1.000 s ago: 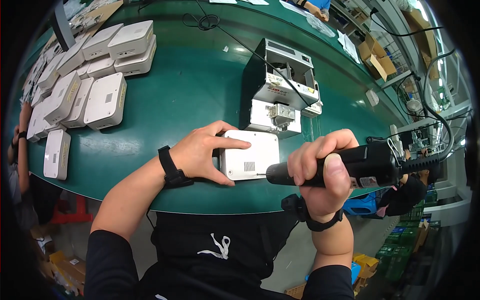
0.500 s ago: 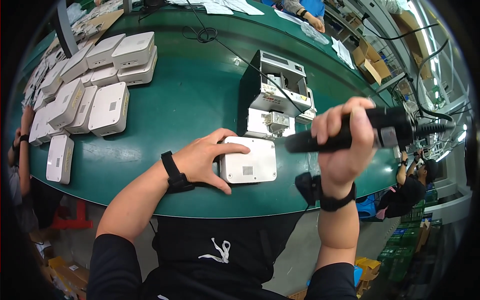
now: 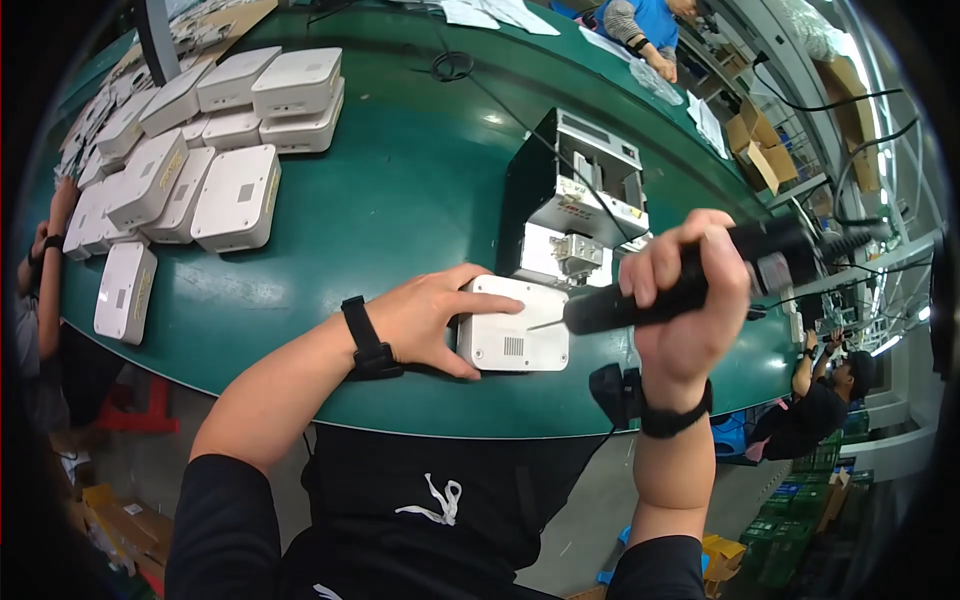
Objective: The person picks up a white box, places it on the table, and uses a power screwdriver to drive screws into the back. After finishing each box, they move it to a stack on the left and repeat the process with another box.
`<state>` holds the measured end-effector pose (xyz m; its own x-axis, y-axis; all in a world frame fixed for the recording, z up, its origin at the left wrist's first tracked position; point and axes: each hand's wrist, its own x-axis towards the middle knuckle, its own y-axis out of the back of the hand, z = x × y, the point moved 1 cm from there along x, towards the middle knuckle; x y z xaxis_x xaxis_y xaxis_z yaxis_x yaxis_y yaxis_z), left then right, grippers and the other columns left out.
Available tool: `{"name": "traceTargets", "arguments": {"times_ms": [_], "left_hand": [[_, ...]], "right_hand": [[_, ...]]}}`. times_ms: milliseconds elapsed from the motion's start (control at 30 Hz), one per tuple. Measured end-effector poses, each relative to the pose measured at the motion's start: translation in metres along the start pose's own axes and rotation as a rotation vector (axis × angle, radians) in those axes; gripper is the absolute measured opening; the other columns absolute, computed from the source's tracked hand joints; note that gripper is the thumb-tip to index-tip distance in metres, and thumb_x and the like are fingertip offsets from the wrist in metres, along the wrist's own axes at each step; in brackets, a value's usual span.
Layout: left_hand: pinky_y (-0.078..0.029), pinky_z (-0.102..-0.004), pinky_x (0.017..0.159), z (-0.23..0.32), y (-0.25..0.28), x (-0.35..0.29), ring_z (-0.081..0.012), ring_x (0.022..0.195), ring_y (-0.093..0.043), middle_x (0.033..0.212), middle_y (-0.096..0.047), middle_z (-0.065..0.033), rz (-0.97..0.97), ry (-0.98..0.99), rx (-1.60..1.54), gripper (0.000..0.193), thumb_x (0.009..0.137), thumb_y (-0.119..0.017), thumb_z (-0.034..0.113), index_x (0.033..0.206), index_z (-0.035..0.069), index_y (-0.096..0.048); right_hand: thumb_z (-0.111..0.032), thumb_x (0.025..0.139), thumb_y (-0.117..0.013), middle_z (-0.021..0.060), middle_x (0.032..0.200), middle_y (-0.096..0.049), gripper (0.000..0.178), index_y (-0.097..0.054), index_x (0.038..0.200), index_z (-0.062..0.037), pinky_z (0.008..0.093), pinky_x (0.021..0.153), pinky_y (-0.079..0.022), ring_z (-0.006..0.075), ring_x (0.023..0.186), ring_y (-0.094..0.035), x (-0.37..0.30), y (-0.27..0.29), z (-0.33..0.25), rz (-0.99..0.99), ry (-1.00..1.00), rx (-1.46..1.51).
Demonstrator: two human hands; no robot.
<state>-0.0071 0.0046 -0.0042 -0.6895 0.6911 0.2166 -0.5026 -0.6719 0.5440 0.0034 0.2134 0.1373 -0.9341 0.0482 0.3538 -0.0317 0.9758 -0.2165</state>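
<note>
The left hand lies flat with its fingers spread and released over the left edge and far side of a white plastic casing, pressing it down on the counter rather than gripping it. The casing sits at the near edge of the green counter, directly in front of the person, with a small grey square patch on its top face. The right hand is clenched around a black electric screwdriver, held nearly level, its thin bit pointing left and ending just above the casing's right edge; whether the tip touches cannot be told. A cable runs from the tool's right end. Both wrists wear black bands. Just beyond the casing stands a grey and black screw feeder machine. Far to the left, well apart, many white casings are laid out and stacked. Other people work at the far right and left margins.
</note>
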Motion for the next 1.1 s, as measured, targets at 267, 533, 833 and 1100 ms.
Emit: {"name": "traceTargets", "arguments": {"times_ms": [267,533,833,1100], "left_hand": [[-0.050,-0.0406,0.097,-0.002,-0.001,0.000,-0.0342,0.116,-0.057,0.131,-0.050,-0.0164,0.029,-0.034,0.065,0.081,0.061,-0.089,0.027,0.136,0.027,-0.057],[-0.052,-0.0411,0.094,0.001,0.000,-0.002,-0.0356,0.110,-0.060,0.128,-0.055,-0.0184,0.052,-0.018,0.103,0.082,0.056,-0.090,0.032,0.132,0.027,-0.061],[-0.053,-0.0417,0.093,-0.008,-0.004,-0.003,-0.0368,0.106,-0.062,0.124,-0.058,-0.0201,0.078,-0.027,0.108,0.081,0.054,-0.091,0.034,0.130,0.028,-0.063],[-0.052,-0.0415,0.093,-0.001,0.001,-0.002,-0.0360,0.108,-0.061,0.124,-0.057,-0.0181,0.036,-0.015,0.111,0.080,0.056,-0.090,0.034,0.131,0.027,-0.062]], "right_hand": [[-0.032,0.092,-0.057,0.0044,0.064,-0.049,0.028,-0.045,0.097,-0.0068,0.0327,0.055,-0.044,0.0150,0.050,-0.047,-0.039,-0.037,-0.011,-0.256,-0.003,0.041],[-0.030,0.091,-0.063,0.0070,0.065,-0.051,0.032,-0.042,0.097,-0.0060,0.0325,0.055,-0.045,0.0153,0.053,-0.047,-0.049,-0.041,0.007,-0.349,-0.005,-0.135],[-0.023,0.091,-0.063,0.0076,0.064,-0.049,0.028,-0.042,0.095,-0.0051,0.0317,0.053,-0.044,0.0153,0.053,-0.045,-0.049,-0.038,0.020,-0.366,0.043,-0.240],[-0.020,0.094,-0.056,0.0058,0.064,-0.049,0.019,-0.045,0.098,-0.0051,0.0329,0.053,-0.045,0.0160,0.052,-0.048,-0.048,-0.039,-0.002,-0.167,0.066,0.008]]}}
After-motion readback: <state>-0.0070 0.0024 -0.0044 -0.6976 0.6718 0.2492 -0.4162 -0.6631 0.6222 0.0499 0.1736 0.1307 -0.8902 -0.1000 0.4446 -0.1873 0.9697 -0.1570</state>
